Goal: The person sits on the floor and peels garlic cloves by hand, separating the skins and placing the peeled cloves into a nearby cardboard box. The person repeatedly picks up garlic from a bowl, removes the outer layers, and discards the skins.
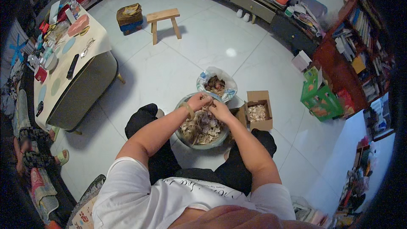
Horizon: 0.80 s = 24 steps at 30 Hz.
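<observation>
Between my knees stands a round pale basin [194,145] heaped with dry, papery garlic [203,129], its stalks and skins tangled together. Over the far rim of the basin, my left hand [200,101] and my right hand [220,111] are close together, fingers pinched on a piece of garlic that they mostly hide. A band circles my left wrist. Just beyond the basin is a white plastic bag [230,93] with brownish scraps inside. At the right, an opened cardboard box [263,125] holds many small white garlic cloves [257,113].
A small wooden stool [163,15] and a brown covered stool [129,17] stand farther off on the tiled floor. To the left is a cluttered table [61,74]; a person's foot in a slipper [63,157] shows below it. A green bag [321,96] sits by the bookcase [345,65].
</observation>
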Available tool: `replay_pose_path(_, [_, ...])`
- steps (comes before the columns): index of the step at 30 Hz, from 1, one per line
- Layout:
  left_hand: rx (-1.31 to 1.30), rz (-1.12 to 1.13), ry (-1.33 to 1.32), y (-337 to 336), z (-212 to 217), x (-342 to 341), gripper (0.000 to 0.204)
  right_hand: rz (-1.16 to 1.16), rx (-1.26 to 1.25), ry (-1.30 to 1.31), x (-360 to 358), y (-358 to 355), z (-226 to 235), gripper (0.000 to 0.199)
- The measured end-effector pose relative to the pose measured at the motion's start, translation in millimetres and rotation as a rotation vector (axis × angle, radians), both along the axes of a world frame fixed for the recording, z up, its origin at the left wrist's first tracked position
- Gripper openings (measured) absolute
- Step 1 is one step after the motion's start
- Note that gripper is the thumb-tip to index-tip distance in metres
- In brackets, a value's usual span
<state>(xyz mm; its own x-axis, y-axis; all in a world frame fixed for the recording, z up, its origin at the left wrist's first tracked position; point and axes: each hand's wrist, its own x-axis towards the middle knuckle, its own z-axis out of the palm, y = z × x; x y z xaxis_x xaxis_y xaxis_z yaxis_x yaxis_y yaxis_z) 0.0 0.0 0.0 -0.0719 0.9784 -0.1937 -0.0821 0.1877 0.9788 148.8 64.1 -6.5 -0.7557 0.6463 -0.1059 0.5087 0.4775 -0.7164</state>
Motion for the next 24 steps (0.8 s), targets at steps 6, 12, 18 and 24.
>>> replay_pose_path(6, [-0.039, -0.009, -0.218, 10, -9, -13, 0.019, -0.072, -0.212, 0.134, -4, -3, 31, 0.018])
replay_pose_path(12, [-0.129, -0.057, -0.128, -7, -20, -7, 0.025, -0.078, -0.203, 0.085, 13, -8, 18, 0.022])
replay_pose_path(18, [-0.053, -0.119, 0.151, -13, -16, -3, 0.031, -0.087, -0.13, 0.115, 19, -15, 17, 0.021])
replay_pose_path(24, [0.121, -0.102, 0.481, -11, -14, 1, 0.034, -0.068, -0.23, 0.208, 14, -7, -5, 0.031])
